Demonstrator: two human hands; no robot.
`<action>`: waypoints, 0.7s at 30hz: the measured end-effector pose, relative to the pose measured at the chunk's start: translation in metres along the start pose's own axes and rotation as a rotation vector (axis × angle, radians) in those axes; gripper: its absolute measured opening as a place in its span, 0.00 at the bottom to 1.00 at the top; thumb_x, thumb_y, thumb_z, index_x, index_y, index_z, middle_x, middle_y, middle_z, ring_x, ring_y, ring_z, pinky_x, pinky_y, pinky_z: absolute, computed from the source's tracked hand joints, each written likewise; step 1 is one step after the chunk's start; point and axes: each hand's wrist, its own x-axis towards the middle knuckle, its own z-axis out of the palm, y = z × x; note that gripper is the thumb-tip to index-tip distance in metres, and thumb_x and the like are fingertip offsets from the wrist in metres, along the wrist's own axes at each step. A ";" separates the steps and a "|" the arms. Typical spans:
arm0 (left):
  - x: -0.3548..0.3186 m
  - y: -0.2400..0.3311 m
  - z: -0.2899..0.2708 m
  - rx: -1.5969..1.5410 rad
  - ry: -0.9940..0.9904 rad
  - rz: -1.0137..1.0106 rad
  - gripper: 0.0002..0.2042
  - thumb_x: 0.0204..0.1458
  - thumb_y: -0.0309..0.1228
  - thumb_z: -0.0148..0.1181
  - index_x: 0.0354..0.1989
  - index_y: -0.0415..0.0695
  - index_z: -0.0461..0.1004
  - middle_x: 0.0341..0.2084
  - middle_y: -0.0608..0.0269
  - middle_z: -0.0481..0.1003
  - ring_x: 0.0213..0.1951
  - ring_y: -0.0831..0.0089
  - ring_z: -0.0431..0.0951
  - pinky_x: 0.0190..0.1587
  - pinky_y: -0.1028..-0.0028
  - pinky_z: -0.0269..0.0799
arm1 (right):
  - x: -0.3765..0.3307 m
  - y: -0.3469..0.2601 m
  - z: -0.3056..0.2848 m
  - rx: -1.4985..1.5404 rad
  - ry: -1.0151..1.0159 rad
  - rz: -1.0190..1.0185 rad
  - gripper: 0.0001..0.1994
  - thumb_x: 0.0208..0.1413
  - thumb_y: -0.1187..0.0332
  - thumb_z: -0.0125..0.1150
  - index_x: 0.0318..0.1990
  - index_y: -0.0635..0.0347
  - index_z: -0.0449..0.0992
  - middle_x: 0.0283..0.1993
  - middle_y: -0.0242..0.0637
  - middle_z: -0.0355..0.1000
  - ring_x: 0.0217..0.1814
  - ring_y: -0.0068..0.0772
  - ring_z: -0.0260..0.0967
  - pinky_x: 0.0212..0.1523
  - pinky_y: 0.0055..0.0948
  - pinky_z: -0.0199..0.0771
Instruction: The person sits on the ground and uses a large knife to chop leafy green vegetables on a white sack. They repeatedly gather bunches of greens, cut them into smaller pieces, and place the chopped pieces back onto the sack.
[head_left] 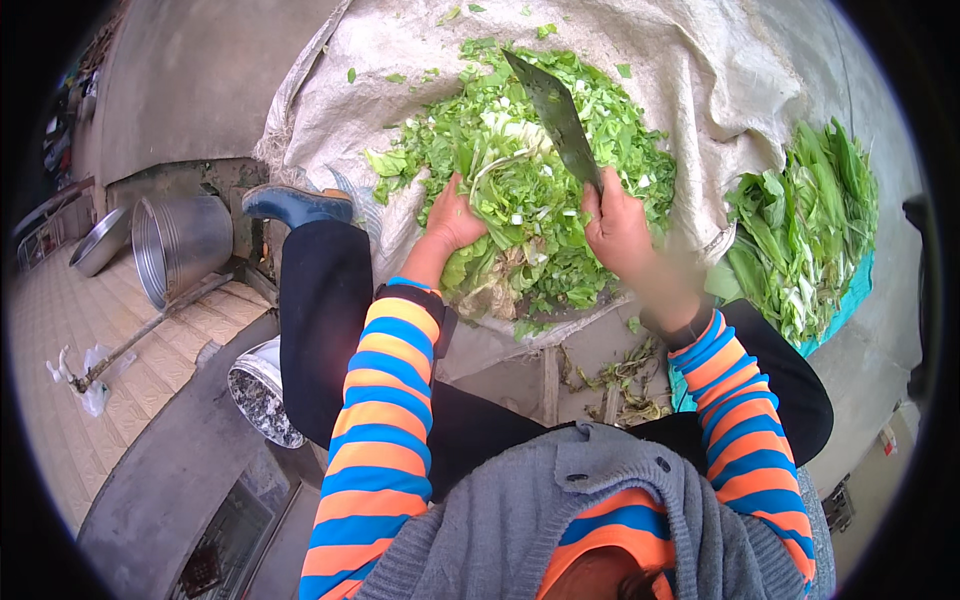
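Note:
My right hand (615,225) is closed round the handle of a cleaver (556,112), whose broad dark blade points up and away to the left above the greens. With my left hand (455,222) I grip a bunch of leafy greens (500,185), its pale cut stems turned toward the blade. Beneath and around both lies a wide heap of chopped greens (625,125), spread on a whitish woven sack cloth (725,75). Whatever surface is under the bunch is mostly hidden by leaves.
Uncut long-leaved greens (800,225) lie on a teal sheet (852,298) at the right. Wilted scraps (635,385) are on the floor between my legs. A bucket of ash-like stuff (262,395), a metal pot (182,245) and a stick (150,328) are at the left, beyond my boot (298,206).

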 end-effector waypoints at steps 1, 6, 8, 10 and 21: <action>-0.001 -0.001 0.000 0.021 0.007 0.015 0.26 0.35 0.41 0.62 0.44 0.38 0.74 0.64 0.50 0.52 0.61 0.58 0.59 0.62 0.68 0.57 | 0.001 -0.001 0.000 -0.058 0.008 -0.149 0.09 0.51 0.73 0.49 0.38 0.62 0.59 0.24 0.52 0.70 0.26 0.59 0.68 0.29 0.50 0.68; 0.000 0.002 -0.003 -0.126 0.048 0.013 0.42 0.35 0.44 0.63 0.62 0.43 0.56 0.60 0.49 0.58 0.58 0.57 0.64 0.60 0.67 0.60 | 0.009 0.000 0.005 -0.245 -0.133 0.067 0.07 0.54 0.71 0.48 0.37 0.62 0.59 0.25 0.54 0.71 0.26 0.60 0.68 0.28 0.53 0.67; 0.001 0.003 -0.006 -0.014 0.000 0.035 0.43 0.35 0.45 0.64 0.62 0.43 0.55 0.61 0.50 0.56 0.58 0.57 0.63 0.60 0.67 0.59 | 0.007 0.003 0.007 -0.128 -0.067 -0.006 0.08 0.54 0.70 0.47 0.37 0.62 0.59 0.25 0.54 0.71 0.26 0.61 0.68 0.28 0.54 0.67; -0.001 0.002 -0.008 -0.031 -0.031 0.007 0.43 0.35 0.45 0.64 0.63 0.43 0.55 0.62 0.50 0.55 0.60 0.57 0.61 0.61 0.67 0.57 | 0.004 0.003 0.008 -0.004 -0.048 -0.047 0.08 0.55 0.69 0.47 0.38 0.62 0.59 0.25 0.55 0.70 0.26 0.61 0.68 0.28 0.54 0.66; 0.011 -0.016 0.004 -0.088 -0.080 0.005 0.36 0.38 0.42 0.60 0.57 0.34 0.63 0.65 0.45 0.47 0.65 0.56 0.51 0.65 0.69 0.48 | 0.014 -0.008 0.005 -0.346 -0.367 0.099 0.09 0.54 0.69 0.48 0.40 0.61 0.58 0.25 0.57 0.70 0.28 0.61 0.68 0.30 0.53 0.67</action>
